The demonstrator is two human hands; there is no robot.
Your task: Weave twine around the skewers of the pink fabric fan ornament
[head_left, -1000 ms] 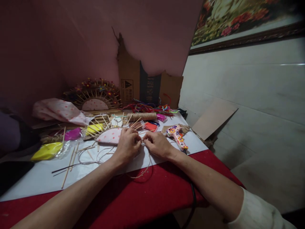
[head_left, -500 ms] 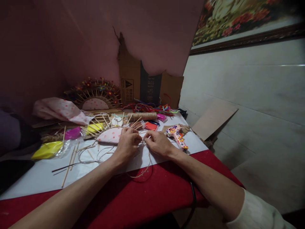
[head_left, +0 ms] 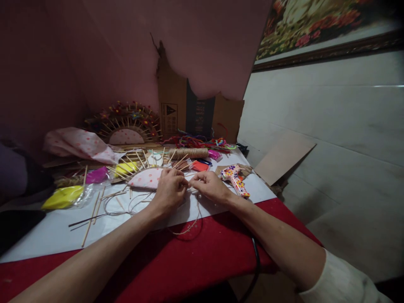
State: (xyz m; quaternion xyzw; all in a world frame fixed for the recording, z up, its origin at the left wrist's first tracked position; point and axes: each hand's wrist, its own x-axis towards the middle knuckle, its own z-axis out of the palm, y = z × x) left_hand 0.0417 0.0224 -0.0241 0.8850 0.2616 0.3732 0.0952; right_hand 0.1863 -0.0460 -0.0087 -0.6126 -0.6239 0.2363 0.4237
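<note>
- On the white sheet (head_left: 47,240) over the red desk (head_left: 189,263), the dotted half-circle (head_left: 145,179) lies with its sticks (head_left: 145,159) poking out behind.
- To do this bit well, I'd say, hold the half-circle flat and go slowly, so no stick bends and the string (head_left: 190,229) makes no knots.
- The left hand (head_left: 172,185) curls its grip over the half-circle's right end.
- The right hand (head_left: 208,185) bends in, fingertips near the left's; I can't tell what its grip has.
</note>
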